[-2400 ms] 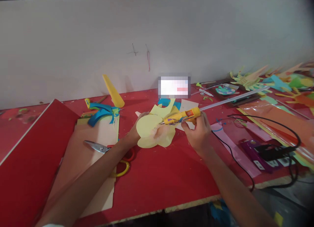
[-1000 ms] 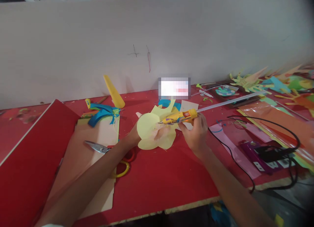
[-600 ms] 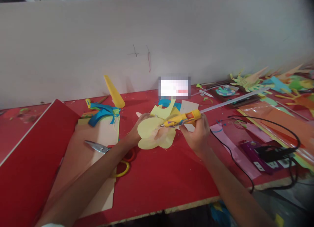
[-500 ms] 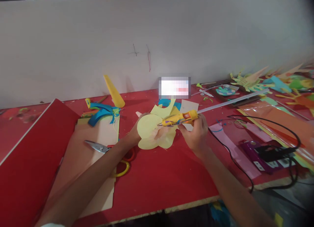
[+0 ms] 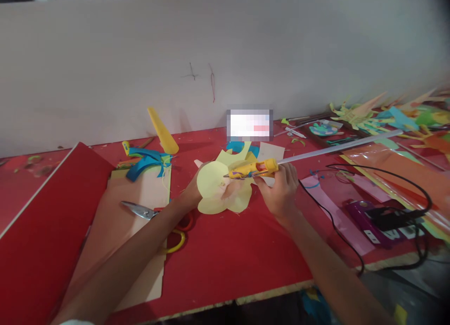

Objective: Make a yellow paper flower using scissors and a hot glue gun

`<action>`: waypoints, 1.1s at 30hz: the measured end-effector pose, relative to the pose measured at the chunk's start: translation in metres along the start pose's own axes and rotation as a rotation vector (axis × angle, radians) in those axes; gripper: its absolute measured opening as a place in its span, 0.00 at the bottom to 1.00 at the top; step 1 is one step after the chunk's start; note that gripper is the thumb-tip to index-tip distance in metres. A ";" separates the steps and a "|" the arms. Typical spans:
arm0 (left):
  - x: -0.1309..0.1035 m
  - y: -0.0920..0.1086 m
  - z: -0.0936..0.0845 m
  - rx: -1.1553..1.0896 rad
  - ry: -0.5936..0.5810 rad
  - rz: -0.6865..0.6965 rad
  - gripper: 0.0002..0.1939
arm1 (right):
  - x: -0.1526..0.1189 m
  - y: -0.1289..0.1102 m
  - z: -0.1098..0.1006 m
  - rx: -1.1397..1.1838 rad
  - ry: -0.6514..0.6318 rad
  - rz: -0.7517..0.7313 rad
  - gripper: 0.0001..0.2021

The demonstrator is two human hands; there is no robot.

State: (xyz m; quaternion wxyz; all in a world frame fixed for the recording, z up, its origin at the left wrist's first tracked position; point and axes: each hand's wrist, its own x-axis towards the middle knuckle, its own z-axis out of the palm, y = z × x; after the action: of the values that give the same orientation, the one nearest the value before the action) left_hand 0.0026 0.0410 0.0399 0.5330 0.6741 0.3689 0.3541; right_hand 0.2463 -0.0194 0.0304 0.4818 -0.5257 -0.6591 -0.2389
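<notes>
A yellow glue gun (image 5: 253, 169) with a long clear glue stick (image 5: 337, 146) out of its back is gripped in my right hand (image 5: 279, 189). Its nozzle points left, over the middle of a pale yellow paper flower (image 5: 211, 183) with rounded petals. My left hand (image 5: 192, 191) holds that flower from its left side, the fingers mostly hidden behind the petals. Red-and-yellow-handled scissors (image 5: 140, 210) lie under my left forearm, on peach paper sheets (image 5: 123, 231).
A yellow paper cone (image 5: 163, 133) and blue paper strips (image 5: 146, 162) are at the back left. On the right lie pink paper (image 5: 337, 217), a purple box (image 5: 369, 224) with a black cable, and orange wrapped sheets (image 5: 415, 175). A red board (image 5: 52, 222) stands far left.
The glue gun has shifted slightly left and its nozzle now sits nearer the flower's left petal. The left hand and flower stay almost in place.
</notes>
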 end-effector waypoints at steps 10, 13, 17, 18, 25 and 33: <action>-0.007 -0.018 -0.014 0.367 -0.098 0.221 0.38 | -0.001 0.018 0.000 0.019 0.082 0.132 0.11; -0.005 -0.023 -0.016 0.393 -0.111 0.241 0.36 | 0.000 0.019 0.001 0.026 0.091 0.143 0.12; -0.003 -0.019 -0.014 0.466 -0.120 0.270 0.34 | -0.001 0.018 0.002 0.040 0.075 0.156 0.13; -0.003 -0.017 -0.013 0.482 -0.123 0.273 0.34 | -0.001 0.017 0.002 0.047 0.071 0.155 0.13; -0.005 -0.010 -0.011 0.466 -0.110 0.272 0.32 | 0.000 0.017 0.001 0.039 0.076 0.155 0.13; -0.002 -0.009 -0.008 0.502 -0.069 0.250 0.33 | 0.002 0.014 -0.002 0.013 0.043 0.105 0.09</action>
State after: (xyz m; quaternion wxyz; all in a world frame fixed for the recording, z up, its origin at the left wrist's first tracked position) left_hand -0.0068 0.0440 0.0327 0.3135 0.8371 0.3406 0.2915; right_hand 0.2596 -0.0151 0.0305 0.5114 -0.5510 -0.6216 -0.2201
